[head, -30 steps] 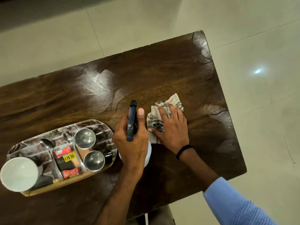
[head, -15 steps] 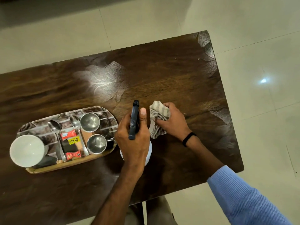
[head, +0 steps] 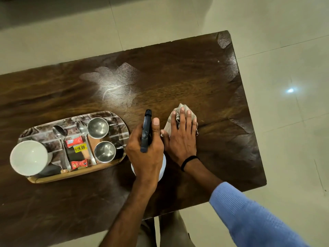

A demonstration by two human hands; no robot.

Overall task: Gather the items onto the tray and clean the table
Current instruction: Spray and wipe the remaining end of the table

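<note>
My left hand [head: 145, 154] grips a spray bottle [head: 146, 131] with a dark trigger head and a white body, held upright over the dark wooden table [head: 204, 72]. Right beside it, my right hand [head: 181, 138] lies flat, fingers spread, pressing a crumpled checked cloth [head: 171, 120] onto the tabletop. To the left sits an oval tray [head: 74, 176] carrying a white cup [head: 28, 157], two small steel cups [head: 98, 127] [head: 105, 151], two spoons [head: 59, 131], and red and dark packets with a yellow price sticker [head: 80, 148].
A pale leaf-shaped sheen [head: 114, 82] marks the table behind the tray. The table's right edge [head: 249, 122] and near edge drop to a light tiled floor [head: 293, 139]. My legs show below the near edge.
My right hand bunched the cloth up toward the bottle, then flattened on it again and pushed it away from me. The left hand kept the spray bottle in place.
</note>
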